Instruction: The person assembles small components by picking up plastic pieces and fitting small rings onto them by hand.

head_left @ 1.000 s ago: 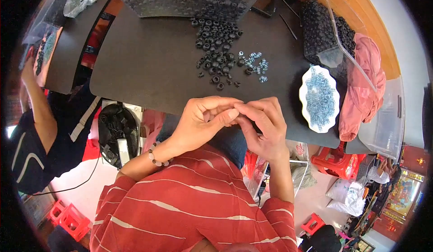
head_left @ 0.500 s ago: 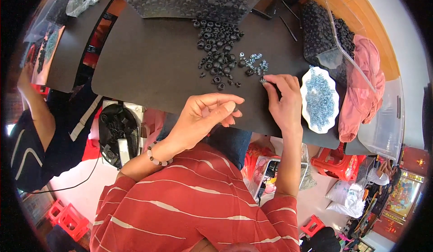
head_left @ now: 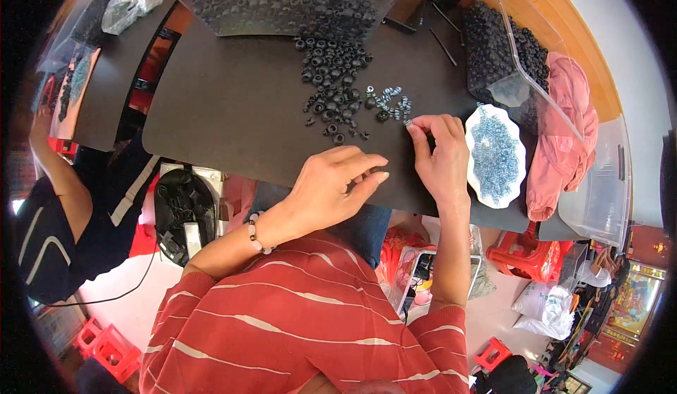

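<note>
Over the near edge of the black table, my left hand point(head_left: 335, 186) is curled with thumb and index tips slightly apart. A dark spot shows among its fingers, too hidden to make out. My right hand point(head_left: 441, 154) pinches a small metal coil spring point(head_left: 407, 122) at the edge of a loose group of springs point(head_left: 400, 105). Left of these lies a spread of small black ball-shaped plastic parts point(head_left: 331, 84) with holes. Beside my right wrist stands a white scalloped dish point(head_left: 520, 175) full of springs.
A clear bin point(head_left: 296, 6) of black parts stands at the back, another bin point(head_left: 493, 56) at the back right. A pink cloth point(head_left: 564, 147) hangs over that bin's side. Two thin dark rods point(head_left: 443, 46) lie between them. Another person's arm point(head_left: 60, 168) shows at far left.
My left hand has turned so its back faces up, and the dark piece between its fingers is now mostly hidden. My right hand keeps its pinch by the springs. The whole view shifted slightly.
</note>
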`<act>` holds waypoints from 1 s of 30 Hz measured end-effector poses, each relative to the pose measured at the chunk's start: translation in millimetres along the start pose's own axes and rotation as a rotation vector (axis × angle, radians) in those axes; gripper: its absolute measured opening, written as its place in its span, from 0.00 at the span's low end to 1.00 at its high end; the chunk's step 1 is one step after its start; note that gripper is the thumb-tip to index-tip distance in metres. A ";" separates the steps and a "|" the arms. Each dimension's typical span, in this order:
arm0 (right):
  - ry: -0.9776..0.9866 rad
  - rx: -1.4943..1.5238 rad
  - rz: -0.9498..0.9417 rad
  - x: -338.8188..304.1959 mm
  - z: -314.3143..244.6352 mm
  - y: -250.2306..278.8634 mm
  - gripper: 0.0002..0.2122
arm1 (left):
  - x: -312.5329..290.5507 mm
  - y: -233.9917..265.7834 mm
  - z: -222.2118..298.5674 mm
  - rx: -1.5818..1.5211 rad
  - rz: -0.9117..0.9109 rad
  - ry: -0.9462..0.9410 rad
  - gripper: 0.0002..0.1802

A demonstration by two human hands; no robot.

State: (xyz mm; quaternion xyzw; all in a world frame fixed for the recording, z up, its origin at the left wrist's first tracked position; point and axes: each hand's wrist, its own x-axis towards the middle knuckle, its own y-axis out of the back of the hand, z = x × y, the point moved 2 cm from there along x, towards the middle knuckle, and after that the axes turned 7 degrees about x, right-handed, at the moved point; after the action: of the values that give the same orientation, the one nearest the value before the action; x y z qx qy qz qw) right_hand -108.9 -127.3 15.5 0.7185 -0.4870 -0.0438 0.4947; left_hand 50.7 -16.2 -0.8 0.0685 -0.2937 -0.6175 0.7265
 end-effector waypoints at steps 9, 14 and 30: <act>-0.407 0.588 -0.069 -1.9 5.5 2.9 0.07 | 29.9 10.6 6.4 0.054 0.031 0.028 0.08; -0.503 0.956 -0.139 -3.2 8.7 -1.9 0.10 | 57.6 7.9 5.1 0.196 -0.048 -0.162 0.14; -0.478 0.898 -0.029 -2.2 12.3 -16.5 0.10 | 86.3 6.7 2.6 0.113 -0.263 0.136 0.11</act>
State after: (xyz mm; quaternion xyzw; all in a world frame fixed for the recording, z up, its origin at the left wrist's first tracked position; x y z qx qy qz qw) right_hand -105.9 -133.3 -4.1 0.8369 -0.5473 -0.0002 0.0111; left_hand 60.6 -94.9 33.9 0.1887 -0.2667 -0.6838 0.6524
